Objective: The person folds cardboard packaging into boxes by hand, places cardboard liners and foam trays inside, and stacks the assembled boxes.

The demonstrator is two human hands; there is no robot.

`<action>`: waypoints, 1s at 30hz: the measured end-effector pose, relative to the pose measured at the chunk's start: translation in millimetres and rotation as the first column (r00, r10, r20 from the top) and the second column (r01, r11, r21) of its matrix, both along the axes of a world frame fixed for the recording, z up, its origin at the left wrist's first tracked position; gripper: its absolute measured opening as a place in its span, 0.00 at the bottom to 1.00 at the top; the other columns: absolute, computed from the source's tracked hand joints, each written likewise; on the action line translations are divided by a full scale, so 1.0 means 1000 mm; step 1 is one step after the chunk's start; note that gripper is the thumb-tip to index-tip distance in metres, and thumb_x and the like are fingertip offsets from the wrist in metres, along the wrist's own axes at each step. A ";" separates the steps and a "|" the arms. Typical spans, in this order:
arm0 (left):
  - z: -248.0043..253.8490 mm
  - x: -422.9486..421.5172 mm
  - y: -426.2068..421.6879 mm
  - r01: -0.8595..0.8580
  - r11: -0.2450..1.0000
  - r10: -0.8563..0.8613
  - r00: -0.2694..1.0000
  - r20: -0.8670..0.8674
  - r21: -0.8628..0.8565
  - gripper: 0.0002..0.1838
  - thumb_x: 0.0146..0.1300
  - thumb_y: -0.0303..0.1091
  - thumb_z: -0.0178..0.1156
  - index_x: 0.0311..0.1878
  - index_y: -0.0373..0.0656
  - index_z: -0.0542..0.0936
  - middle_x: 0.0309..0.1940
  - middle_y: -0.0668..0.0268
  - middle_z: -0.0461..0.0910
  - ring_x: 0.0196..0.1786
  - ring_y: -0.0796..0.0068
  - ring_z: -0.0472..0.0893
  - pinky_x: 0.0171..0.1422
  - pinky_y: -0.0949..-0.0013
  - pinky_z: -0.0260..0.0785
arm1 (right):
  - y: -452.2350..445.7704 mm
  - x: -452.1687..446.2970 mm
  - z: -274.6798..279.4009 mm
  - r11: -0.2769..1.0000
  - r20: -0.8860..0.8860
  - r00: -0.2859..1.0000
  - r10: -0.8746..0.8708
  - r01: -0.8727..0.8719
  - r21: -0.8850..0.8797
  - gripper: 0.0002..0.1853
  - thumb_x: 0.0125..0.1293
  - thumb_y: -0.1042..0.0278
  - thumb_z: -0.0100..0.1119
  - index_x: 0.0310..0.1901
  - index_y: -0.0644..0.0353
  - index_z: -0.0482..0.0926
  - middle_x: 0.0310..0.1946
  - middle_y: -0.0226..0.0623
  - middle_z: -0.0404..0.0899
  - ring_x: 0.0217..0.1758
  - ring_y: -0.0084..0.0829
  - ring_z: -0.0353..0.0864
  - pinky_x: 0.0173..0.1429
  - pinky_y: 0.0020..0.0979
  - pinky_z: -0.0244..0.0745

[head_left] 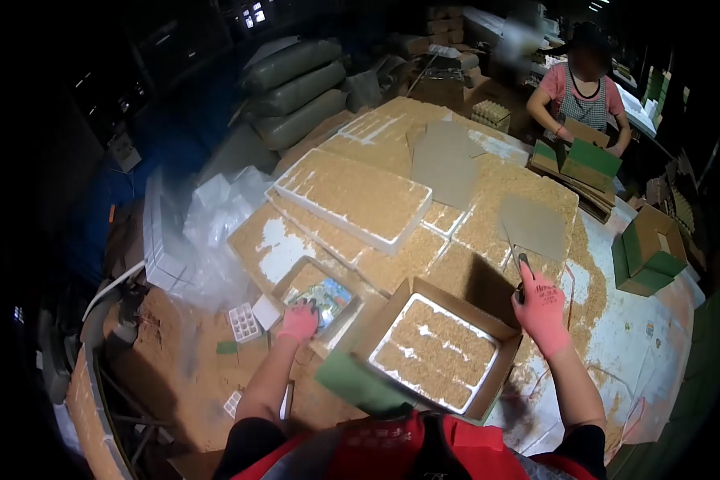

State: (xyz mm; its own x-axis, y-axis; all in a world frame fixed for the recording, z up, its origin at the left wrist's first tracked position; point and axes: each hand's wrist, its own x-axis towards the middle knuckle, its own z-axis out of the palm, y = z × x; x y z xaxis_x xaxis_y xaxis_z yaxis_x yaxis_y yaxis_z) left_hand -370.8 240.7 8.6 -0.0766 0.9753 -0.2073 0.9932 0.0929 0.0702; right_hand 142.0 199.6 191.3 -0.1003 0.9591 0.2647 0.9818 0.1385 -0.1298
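My left hand (300, 322), in a pink glove, reaches over the near edge of a small cardboard box (296, 270) with colourful packets (333, 302) inside. Its fingers touch the contents, but whether they grip anything does not show. My right hand (542, 312), also gloved in pink, is closed around a slim tool with a black handle (523, 266); its working end is too thin to make out. Between the hands stands an open carton (398, 304), holding a white foam tray (380, 350) filled with tan granular material.
A filled foam tray (352, 192) rests on others covered in the same material. Grey cardboard sheets (444, 164) lie behind. Left are clear plastic bags (220, 232) and a small white compartment tray (245, 322). A co-worker (588, 96) handles a green box at the back right.
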 end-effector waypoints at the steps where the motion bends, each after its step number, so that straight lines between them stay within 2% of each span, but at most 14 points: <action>1: 0.010 -0.001 0.006 0.055 0.998 -0.056 0.996 -0.066 -0.029 0.22 0.69 0.47 0.48 0.59 0.46 0.77 0.62 0.54 0.72 0.63 0.54 0.71 0.69 0.56 0.60 | -0.027 -0.028 0.025 0.998 0.001 1.000 0.022 -0.022 -0.064 0.25 0.62 0.63 0.57 0.62 0.58 0.70 0.37 0.43 0.77 0.42 0.45 0.80 0.44 0.38 0.77; 3: 0.012 -0.013 0.015 0.107 0.994 -0.106 0.992 -0.069 0.010 0.22 0.68 0.47 0.49 0.59 0.47 0.78 0.63 0.54 0.72 0.63 0.54 0.71 0.68 0.55 0.61 | -0.082 -0.076 0.025 0.893 0.217 0.881 0.420 -0.359 -0.272 0.30 0.58 0.61 0.62 0.62 0.59 0.67 0.36 0.39 0.77 0.39 0.41 0.80 0.38 0.40 0.76; 5: 0.022 -0.005 0.021 0.039 0.973 -0.062 0.994 0.092 0.228 0.19 0.65 0.40 0.54 0.57 0.44 0.79 0.62 0.53 0.73 0.64 0.53 0.71 0.68 0.55 0.61 | -0.108 -0.115 0.007 0.676 -0.010 0.765 0.644 -0.575 -0.460 0.30 0.59 0.62 0.61 0.62 0.62 0.65 0.36 0.41 0.77 0.39 0.43 0.81 0.39 0.41 0.76; 7: 0.048 0.025 0.029 0.011 0.894 -0.217 0.884 0.413 0.447 0.21 0.63 0.37 0.55 0.58 0.42 0.77 0.63 0.50 0.70 0.66 0.50 0.68 0.71 0.53 0.59 | -0.096 -0.128 0.004 0.611 -0.164 0.794 0.585 -0.565 -0.554 0.28 0.62 0.62 0.59 0.61 0.65 0.64 0.38 0.46 0.77 0.40 0.47 0.80 0.41 0.42 0.75; 10: 0.156 0.123 -0.014 0.346 0.694 -0.656 0.665 0.357 0.631 0.22 0.61 0.36 0.57 0.59 0.42 0.76 0.64 0.50 0.69 0.66 0.47 0.68 0.72 0.51 0.58 | -0.083 -0.138 -0.055 0.743 -0.242 0.813 0.530 -0.582 -0.331 0.26 0.64 0.63 0.57 0.59 0.67 0.65 0.37 0.47 0.80 0.40 0.47 0.81 0.45 0.41 0.75; 14: 0.116 0.183 -0.035 0.923 0.292 -0.956 0.291 0.041 0.252 0.30 0.61 0.45 0.59 0.64 0.42 0.71 0.68 0.50 0.64 0.71 0.48 0.62 0.74 0.52 0.55 | -0.102 -0.132 -0.074 0.696 -0.359 0.805 0.471 -0.590 -0.410 0.19 0.64 0.63 0.55 0.55 0.59 0.72 0.39 0.48 0.78 0.45 0.48 0.79 0.52 0.42 0.74; 17: 0.085 0.193 -0.019 0.975 0.221 -0.975 0.220 0.043 0.027 0.37 0.61 0.53 0.58 0.69 0.42 0.67 0.70 0.49 0.63 0.73 0.50 0.61 0.76 0.55 0.54 | -0.116 -0.114 -0.013 0.977 0.098 0.973 0.208 -0.203 -0.057 0.18 0.62 0.62 0.56 0.52 0.60 0.73 0.41 0.48 0.79 0.46 0.48 0.80 0.53 0.42 0.75; 20: 0.144 0.207 -0.019 0.946 0.182 -0.967 0.222 0.128 -0.270 0.39 0.56 0.53 0.61 0.67 0.41 0.68 0.69 0.48 0.63 0.72 0.52 0.62 0.76 0.59 0.53 | -0.114 -0.099 -0.074 0.843 0.156 0.978 0.140 -0.035 -0.537 0.20 0.56 0.63 0.57 0.48 0.67 0.74 0.42 0.54 0.78 0.48 0.46 0.80 0.54 0.39 0.76; 22: 0.169 0.189 -0.019 0.973 0.226 -0.968 0.219 0.126 0.050 0.38 0.56 0.54 0.62 0.66 0.42 0.69 0.66 0.49 0.67 0.70 0.52 0.65 0.75 0.59 0.55 | -0.108 -0.105 -0.047 0.825 0.004 0.994 0.110 -0.089 -0.558 0.21 0.58 0.62 0.59 0.50 0.66 0.75 0.44 0.53 0.79 0.51 0.48 0.80 0.56 0.38 0.75; 24: 0.196 0.152 -0.015 0.723 0.628 -0.723 0.407 0.558 0.287 0.34 0.53 0.37 0.68 0.65 0.40 0.71 0.64 0.52 0.70 0.65 0.53 0.71 0.72 0.60 0.62 | -0.131 -0.095 -0.018 0.954 -0.359 0.933 -0.009 -0.099 -0.282 0.26 0.59 0.61 0.62 0.59 0.60 0.73 0.49 0.48 0.79 0.53 0.47 0.78 0.59 0.38 0.74; 26: 0.124 0.101 0.027 0.455 0.876 -0.199 0.037 0.979 0.160 0.32 0.58 0.30 0.65 0.67 0.39 0.69 0.62 0.57 0.73 0.65 0.67 0.73 0.69 0.64 0.66 | -0.156 -0.064 -0.015 0.971 -0.647 0.734 -0.206 0.233 -0.045 0.29 0.60 0.66 0.64 0.63 0.60 0.70 0.53 0.46 0.78 0.56 0.39 0.79 0.58 0.36 0.75; 28: 0.073 0.097 0.014 0.470 0.852 0.230 0.057 0.972 -0.229 0.32 0.61 0.30 0.63 0.69 0.37 0.66 0.61 0.58 0.74 0.64 0.69 0.73 0.68 0.65 0.65 | -0.169 -0.024 -0.041 0.880 -0.877 0.334 -0.346 0.440 -0.180 0.29 0.61 0.73 0.63 0.65 0.65 0.68 0.53 0.43 0.77 0.59 0.30 0.77 0.57 0.32 0.76; 29: 0.007 0.087 0.016 0.612 0.739 0.334 0.034 0.942 -0.284 0.32 0.62 0.31 0.63 0.69 0.37 0.66 0.61 0.58 0.74 0.63 0.69 0.73 0.66 0.66 0.66 | -0.173 -0.027 -0.060 0.857 -0.887 -0.098 -0.451 0.229 -0.461 0.29 0.65 0.66 0.61 0.66 0.67 0.66 0.53 0.45 0.77 0.59 0.30 0.77 0.58 0.32 0.75; 30: 0.007 0.100 -0.003 0.588 0.773 0.183 0.150 0.971 -0.237 0.33 0.61 0.33 0.64 0.69 0.37 0.66 0.60 0.58 0.75 0.62 0.68 0.74 0.65 0.66 0.67 | -0.170 -0.033 -0.107 0.871 -0.858 0.154 -0.490 0.125 -0.475 0.32 0.65 0.59 0.61 0.67 0.66 0.66 0.54 0.47 0.76 0.59 0.32 0.76 0.59 0.33 0.75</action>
State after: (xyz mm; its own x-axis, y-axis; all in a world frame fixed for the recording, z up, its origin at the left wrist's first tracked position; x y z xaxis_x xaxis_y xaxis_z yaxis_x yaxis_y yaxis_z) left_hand -270.8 237.6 15.3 0.7267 0.6144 -0.3073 0.1482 0.2965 0.9435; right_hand 109.1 29.9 84.6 0.3636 0.8755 -0.3182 0.0414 -0.3565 -0.9334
